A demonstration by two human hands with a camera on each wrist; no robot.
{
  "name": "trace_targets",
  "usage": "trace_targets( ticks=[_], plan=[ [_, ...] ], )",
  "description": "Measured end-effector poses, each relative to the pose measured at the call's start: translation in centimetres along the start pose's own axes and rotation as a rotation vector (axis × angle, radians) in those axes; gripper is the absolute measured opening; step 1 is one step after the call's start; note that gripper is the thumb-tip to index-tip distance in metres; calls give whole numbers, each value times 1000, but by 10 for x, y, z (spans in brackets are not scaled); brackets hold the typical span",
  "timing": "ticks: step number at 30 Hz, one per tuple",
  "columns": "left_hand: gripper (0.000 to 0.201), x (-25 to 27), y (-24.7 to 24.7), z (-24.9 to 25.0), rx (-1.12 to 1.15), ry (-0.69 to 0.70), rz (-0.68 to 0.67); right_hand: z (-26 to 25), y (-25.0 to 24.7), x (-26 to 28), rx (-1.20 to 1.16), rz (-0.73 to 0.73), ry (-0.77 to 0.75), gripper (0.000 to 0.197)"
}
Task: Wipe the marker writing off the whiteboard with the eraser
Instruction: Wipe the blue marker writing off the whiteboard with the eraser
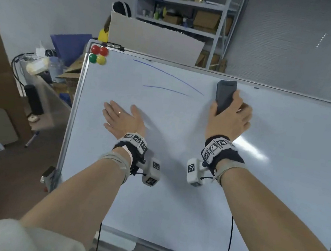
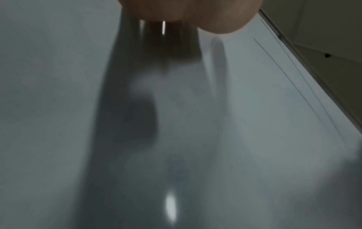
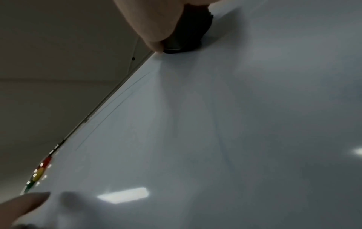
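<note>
The whiteboard [image 1: 176, 168] stands tilted before me. Two thin blue marker lines [image 1: 172, 77] cross its upper middle. My right hand [image 1: 229, 116] grips the dark grey eraser [image 1: 224, 97] and presses it on the board near the top edge, just right of where the lines end. In the right wrist view the eraser [image 3: 192, 32] sits flat on the surface under my thumb, with the lines [image 3: 109, 113] running away to the left. My left hand [image 1: 119, 117] lies flat on the board with straight fingers, below the lines. The left wrist view shows only my palm [image 2: 195, 14] against the board.
Four round magnets [image 1: 98, 54], red, green and yellow, cluster at the board's top left corner. A metal shelf [image 1: 186, 13] with boxes and a cardboard sheet stand behind the board. Boxes, cables and a blue folder clutter the floor at the left.
</note>
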State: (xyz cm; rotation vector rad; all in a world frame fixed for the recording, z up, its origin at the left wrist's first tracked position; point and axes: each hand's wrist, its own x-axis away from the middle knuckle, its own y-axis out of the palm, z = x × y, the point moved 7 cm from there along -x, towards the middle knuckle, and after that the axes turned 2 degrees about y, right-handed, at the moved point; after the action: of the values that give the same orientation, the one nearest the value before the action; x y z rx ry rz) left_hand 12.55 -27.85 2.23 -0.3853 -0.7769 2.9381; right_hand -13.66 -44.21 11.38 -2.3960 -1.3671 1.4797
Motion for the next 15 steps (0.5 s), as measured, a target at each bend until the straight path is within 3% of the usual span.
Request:
trace_targets(
  ticks=[5,11,15],
  plan=[
    [74,-2,-2,-2,96,2,-61,-55,24,21,-59,-97,-153,57],
    [67,-21,-33,-17,239,2,92,-132,56,51,-84,-270,-386,57],
    [67,-52,-43,-43,173,-1,87,-185,75,91,-54,-469,-678,60]
  ],
)
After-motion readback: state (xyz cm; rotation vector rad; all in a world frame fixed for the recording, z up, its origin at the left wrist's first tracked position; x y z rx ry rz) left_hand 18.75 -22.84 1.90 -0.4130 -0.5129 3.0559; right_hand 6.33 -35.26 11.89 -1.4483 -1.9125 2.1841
